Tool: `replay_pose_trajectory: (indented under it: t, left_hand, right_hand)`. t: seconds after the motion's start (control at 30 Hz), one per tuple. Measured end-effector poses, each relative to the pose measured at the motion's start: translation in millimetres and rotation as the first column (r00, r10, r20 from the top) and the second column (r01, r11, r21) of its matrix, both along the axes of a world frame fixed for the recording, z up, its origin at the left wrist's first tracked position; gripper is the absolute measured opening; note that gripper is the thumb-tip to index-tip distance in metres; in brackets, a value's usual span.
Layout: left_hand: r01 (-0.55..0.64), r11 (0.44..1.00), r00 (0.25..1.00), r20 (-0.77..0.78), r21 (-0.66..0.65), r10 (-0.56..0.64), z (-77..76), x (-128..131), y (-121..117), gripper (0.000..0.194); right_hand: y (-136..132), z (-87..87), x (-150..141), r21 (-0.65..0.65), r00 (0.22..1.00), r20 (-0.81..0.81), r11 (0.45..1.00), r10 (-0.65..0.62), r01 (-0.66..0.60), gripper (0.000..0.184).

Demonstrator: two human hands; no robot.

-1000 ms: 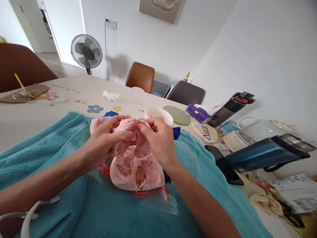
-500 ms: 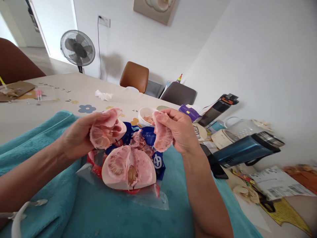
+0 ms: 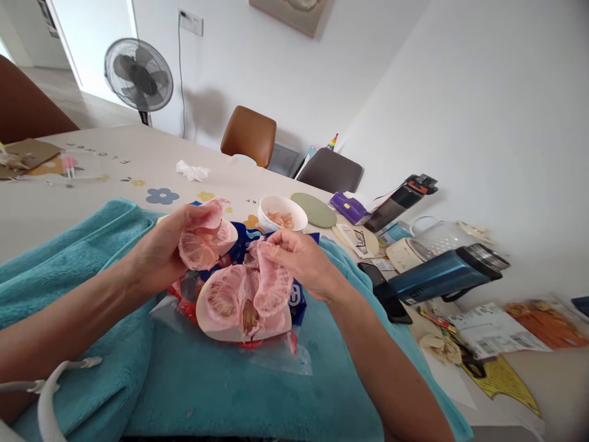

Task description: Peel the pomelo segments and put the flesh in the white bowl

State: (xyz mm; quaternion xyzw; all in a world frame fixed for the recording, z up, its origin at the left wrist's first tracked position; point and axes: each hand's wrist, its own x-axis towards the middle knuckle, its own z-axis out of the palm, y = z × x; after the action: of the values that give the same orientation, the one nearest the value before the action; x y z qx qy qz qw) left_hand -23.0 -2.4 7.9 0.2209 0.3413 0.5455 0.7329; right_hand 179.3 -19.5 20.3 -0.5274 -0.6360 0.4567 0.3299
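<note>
My left hand (image 3: 172,242) grips a pomelo segment (image 3: 200,248) whose pink membrane is peeled partly away from the flesh. Between the fingers of my right hand (image 3: 306,261) hangs another pomelo segment (image 3: 273,285), curved and still pale with skin. It is in front of the right side of a large pomelo half (image 3: 223,304), cut side up; I cannot tell whether they touch. That half lies on a blue and red plastic bag (image 3: 300,305). Torn membrane bits show behind it, partly hidden by my right hand. Another pomelo piece (image 3: 226,236) sits behind my left hand.
A white bowl (image 3: 300,216) with pink flesh stands behind my right hand, beside a green oval mat (image 3: 315,210). A teal towel (image 3: 248,402) covers the near table. To the right are a phone (image 3: 384,294), a blue flask (image 3: 442,276) and glasses (image 3: 361,242).
My right hand has moved left and down with its segment, from beside the bowl to in front of the pomelo half. My left hand has shifted slightly right. The bowl is now more visible.
</note>
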Motion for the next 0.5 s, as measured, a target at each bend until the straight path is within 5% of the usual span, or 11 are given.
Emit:
replay_pose_trajectory:
  t: [0.2, 0.43, 0.5]
  left_hand:
    - [0.090, 0.996, 0.994, -0.063, 0.027, -0.089, -3.3, 0, -1, 0.007]
    - [-0.024, 0.995, 0.992, -0.129, -0.102, 0.011, -2.8, 5, 0, 0.014]
    - [-0.023, 0.996, 0.990, -0.142, -0.082, 0.012, -4.9, 6, -1, 0.010]
  right_hand:
    - [-15, -21.5, -10, -0.004, 0.971, 0.235, 0.998, -0.053, 0.055, 0.014]
    - [-31, -28.6, -12, 0.212, 0.688, 0.716, 0.976, -0.116, -0.057, 0.024]
    - [-35, -27.7, -10, 0.203, 0.685, 0.722, 0.976, -0.096, -0.078, 0.024]
